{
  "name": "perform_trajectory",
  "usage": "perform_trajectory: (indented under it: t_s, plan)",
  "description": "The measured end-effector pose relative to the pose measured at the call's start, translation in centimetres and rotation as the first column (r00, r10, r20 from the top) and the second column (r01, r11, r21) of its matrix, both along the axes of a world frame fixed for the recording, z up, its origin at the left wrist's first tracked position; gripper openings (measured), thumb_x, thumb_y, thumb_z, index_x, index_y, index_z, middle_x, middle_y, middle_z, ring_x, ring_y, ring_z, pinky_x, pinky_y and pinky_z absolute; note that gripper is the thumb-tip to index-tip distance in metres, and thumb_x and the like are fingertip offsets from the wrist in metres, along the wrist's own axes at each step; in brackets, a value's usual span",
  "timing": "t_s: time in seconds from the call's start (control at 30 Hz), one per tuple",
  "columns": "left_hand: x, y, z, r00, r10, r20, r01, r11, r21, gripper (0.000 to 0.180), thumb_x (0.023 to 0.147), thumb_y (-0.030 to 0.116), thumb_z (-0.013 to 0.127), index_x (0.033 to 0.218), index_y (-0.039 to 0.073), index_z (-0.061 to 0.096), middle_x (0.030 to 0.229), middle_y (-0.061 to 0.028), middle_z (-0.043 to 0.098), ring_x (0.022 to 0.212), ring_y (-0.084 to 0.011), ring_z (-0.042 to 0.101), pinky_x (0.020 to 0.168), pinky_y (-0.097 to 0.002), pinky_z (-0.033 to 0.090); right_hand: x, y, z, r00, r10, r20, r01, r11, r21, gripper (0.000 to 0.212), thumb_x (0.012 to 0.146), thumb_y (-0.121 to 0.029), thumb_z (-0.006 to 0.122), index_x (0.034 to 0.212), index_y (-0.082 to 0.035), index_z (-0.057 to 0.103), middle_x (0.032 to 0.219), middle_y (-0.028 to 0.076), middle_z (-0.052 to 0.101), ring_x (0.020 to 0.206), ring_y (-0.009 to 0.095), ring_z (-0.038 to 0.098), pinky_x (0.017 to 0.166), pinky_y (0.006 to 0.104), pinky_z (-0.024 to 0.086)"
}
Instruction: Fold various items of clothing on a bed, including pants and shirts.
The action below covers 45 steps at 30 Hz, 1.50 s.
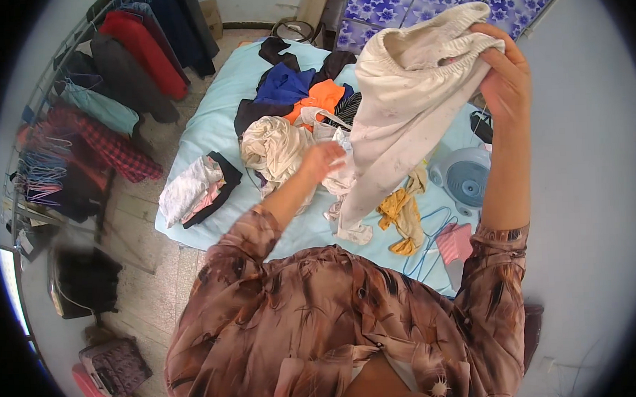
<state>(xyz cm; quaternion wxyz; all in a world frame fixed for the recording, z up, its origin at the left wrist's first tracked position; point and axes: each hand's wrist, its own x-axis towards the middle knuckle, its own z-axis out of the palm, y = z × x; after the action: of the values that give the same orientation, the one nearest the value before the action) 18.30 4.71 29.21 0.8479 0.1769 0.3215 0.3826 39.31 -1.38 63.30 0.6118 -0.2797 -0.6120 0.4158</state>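
My right hand (508,73) is raised at the upper right, its fingers closed on the elastic waistband of a pair of cream trousers (407,116). The waist gapes open, and the legs hang down over the bed. My left hand (325,161) is blurred, fingers loosely stretched, just left of the hanging trousers and above a heap of clothes. Closest to it are a bunched cream cloth (277,147) and a whitish garment (341,169). Orange (321,97) and blue (284,83) pieces lie farther back in the heap.
A folded stack of clothes (193,190) sits at the left edge of the light-blue bed (208,125). On the right are a blue-grey fan (466,181), a yellow cloth (403,223), a blue hanger (430,247) and a pink checked cloth (453,244). A clothes rack (57,68) stands left.
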Motion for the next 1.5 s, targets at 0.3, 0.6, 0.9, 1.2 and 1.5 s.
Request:
perform_trajectory:
  t_s: [0.3, 0.6, 0.9, 1.2, 1.5]
  plan:
    - [2.7, -4.1, 3.2, 0.963, -0.163, 0.213, 0.166, 0.986, 0.007, 0.05, 0.087, 0.042, 0.029, 0.119, 0.006, 0.042, 0.107, -0.0094, 0.052, 0.093, -0.0214, 0.05, 0.078, -0.0381, 0.04, 3.4, -0.7, -1.6, 0.979, 0.079, -0.188, -0.068, 0.996, 0.063, 0.033, 0.077, -0.003, 0.047, 0.11, 0.005, 0.048, 0.104, 0.014, 0.054, 0.097, 0.022, 0.052, 0.086, 0.0338, 0.042]
    - [0.1, -10.6, 8.0, 0.626, -0.763, -0.161, 0.74, 0.516, 0.431, 0.023, 0.08, 0.02, 0.056, 0.098, 0.004, 0.057, 0.064, -0.0059, 0.056, 0.05, -0.0111, 0.05, 0.046, -0.0212, 0.04, 7.4, -2.1, -2.3, 0.834, 0.279, -0.475, -0.296, 0.954, 0.042, 0.037, 0.084, -0.016, 0.045, 0.116, 0.002, 0.044, 0.116, 0.015, 0.048, 0.107, 0.026, 0.047, 0.092, 0.0383, 0.038]
    - [-5.3, -4.3, 11.7, 0.791, 0.585, -0.181, 0.156, 0.093, 0.983, 0.025, 0.085, 0.015, 0.041, 0.097, -0.003, 0.055, 0.091, -0.0158, 0.058, 0.084, -0.0277, 0.055, 0.075, -0.0347, 0.042, 14.5, -5.8, -3.7, 0.837, -0.046, -0.545, 0.052, 0.999, -0.005, 0.037, 0.083, -0.014, 0.041, 0.117, 0.002, 0.044, 0.12, 0.017, 0.046, 0.111, 0.03, 0.044, 0.095, 0.044, 0.034]
    - [-5.3, -5.3, 13.6, 0.847, -0.254, 0.467, 0.287, 0.958, 0.0, 0.06, 0.084, 0.04, 0.043, 0.124, -0.003, 0.034, 0.123, -0.0169, 0.044, 0.113, -0.0292, 0.043, 0.097, -0.0411, 0.03, 12.2, -4.0, -6.4, 0.851, -0.088, -0.517, 0.031, 0.993, -0.118, 0.041, 0.083, -0.009, 0.044, 0.121, 0.005, 0.038, 0.122, 0.017, 0.044, 0.113, 0.028, 0.042, 0.098, 0.0405, 0.032]
    - [-8.4, -8.7, 11.7, 0.938, -0.209, -0.277, 0.308, 0.869, 0.388, 0.024, 0.077, 0.006, 0.058, 0.1, -0.002, 0.058, 0.098, -0.0061, 0.058, 0.093, -0.0168, 0.053, 0.086, -0.028, 0.038, 12.7, -4.5, -7.5, 0.817, -0.314, -0.483, 0.222, 0.945, -0.238, 0.038, 0.079, -0.011, 0.049, 0.113, 0.004, 0.046, 0.113, 0.014, 0.05, 0.105, 0.026, 0.048, 0.091, 0.0379, 0.038]
